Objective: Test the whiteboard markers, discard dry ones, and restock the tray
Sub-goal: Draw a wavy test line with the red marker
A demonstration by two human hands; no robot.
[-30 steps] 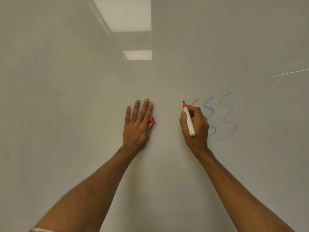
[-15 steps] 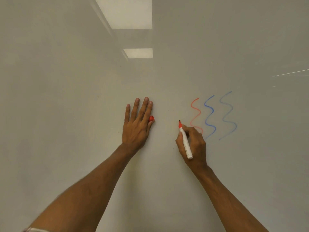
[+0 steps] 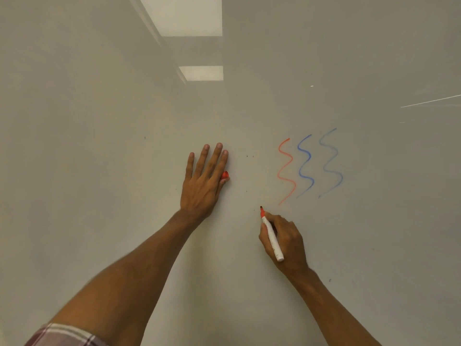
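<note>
Right hand [image 3: 287, 243] grasps the red marker [image 3: 272, 236] pen-fashion, its tip just below-left of my red squiggle [image 3: 286, 171] on the whiteboard [image 3: 99, 171]; left hand [image 3: 203, 182] lies flat there, probably for steadiness, thumb pinching the red cap [image 3: 225, 175] ready for recapping.

**A:** Location type?
**B:** Office, meeting room or classroom interior; which of the three cannot be told.
**A:** Evidence, item one?
**B:** Whiteboard [image 3: 99, 171], pale and glossy, filling the whole view.
**A:** Item two?
**B:** Two rectangular ceiling light panels [image 3: 189, 16], seen as reflections in the board's upper part, one beyond the other.
**A:** Item three?
**B:** Wavy test lines right of centre: one red stroke [image 3: 291, 159], two blue strokes [image 3: 310, 157], side by side.
**A:** Item four?
**B:** One marker [image 3: 272, 236], white barrel, red tip, uncapped. One red cap [image 3: 225, 175], well apart from it.
</note>
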